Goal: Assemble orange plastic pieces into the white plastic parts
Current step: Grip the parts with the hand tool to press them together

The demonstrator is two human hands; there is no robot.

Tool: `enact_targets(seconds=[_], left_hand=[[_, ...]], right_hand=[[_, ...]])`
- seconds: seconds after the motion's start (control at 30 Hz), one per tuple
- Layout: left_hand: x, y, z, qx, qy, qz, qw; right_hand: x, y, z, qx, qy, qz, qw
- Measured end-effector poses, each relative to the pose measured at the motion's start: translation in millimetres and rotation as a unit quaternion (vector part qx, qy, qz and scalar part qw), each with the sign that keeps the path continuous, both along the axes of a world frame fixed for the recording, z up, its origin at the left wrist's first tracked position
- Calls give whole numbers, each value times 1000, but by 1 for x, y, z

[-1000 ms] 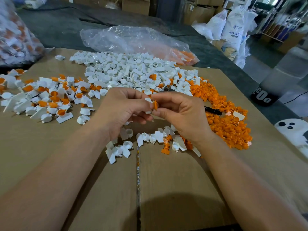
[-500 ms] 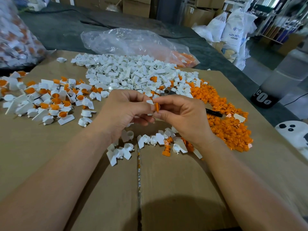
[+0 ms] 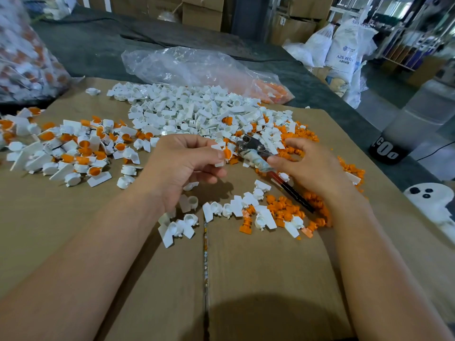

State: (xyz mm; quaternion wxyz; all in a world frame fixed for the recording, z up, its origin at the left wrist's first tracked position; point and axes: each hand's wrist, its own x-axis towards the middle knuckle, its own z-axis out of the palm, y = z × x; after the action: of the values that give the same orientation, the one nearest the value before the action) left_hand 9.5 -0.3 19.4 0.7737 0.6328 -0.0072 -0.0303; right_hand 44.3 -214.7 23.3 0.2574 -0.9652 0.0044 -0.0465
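Observation:
My left hand (image 3: 182, 163) pinches a white plastic part (image 3: 219, 157) with an orange piece (image 3: 227, 153) seated in it, held above the cardboard. My right hand (image 3: 307, 166) has moved off to the right and lies over the pliers (image 3: 253, 150). Its thumb sits on the taped handle, which runs under the palm. A heap of loose white parts (image 3: 197, 112) lies behind the hands and a heap of orange pieces (image 3: 290, 210) to the right. Assembled white-and-orange parts (image 3: 73, 146) are piled at the left.
The cardboard sheet (image 3: 246, 279) covers the table, with a seam down its middle. A clear plastic bag (image 3: 187, 67) lies behind the white heap, and another full bag (image 3: 22, 57) sits far left. A few white parts (image 3: 179, 225) lie near my left wrist. A white container (image 3: 428, 195) stands at the right edge.
My hands have come apart. The right hand let go of the orange piece, now seated in the white part, and moved right onto the pliers. The left hand still holds the part.

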Motion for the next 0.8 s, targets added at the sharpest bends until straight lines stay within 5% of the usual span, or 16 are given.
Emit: enact_targets(seconds=[0.13, 0.37, 0.8], left_hand=[[0, 1, 0, -16, 4, 0, 1000], [1, 0, -1, -22, 11, 2, 1000], [3, -2, -5, -22, 8, -1, 1000]], right_hand=[[2, 7, -6, -158, 111, 25, 981], [0, -7, 2, -122, 150, 26, 981], [4, 0, -2, -140, 22, -19, 990]])
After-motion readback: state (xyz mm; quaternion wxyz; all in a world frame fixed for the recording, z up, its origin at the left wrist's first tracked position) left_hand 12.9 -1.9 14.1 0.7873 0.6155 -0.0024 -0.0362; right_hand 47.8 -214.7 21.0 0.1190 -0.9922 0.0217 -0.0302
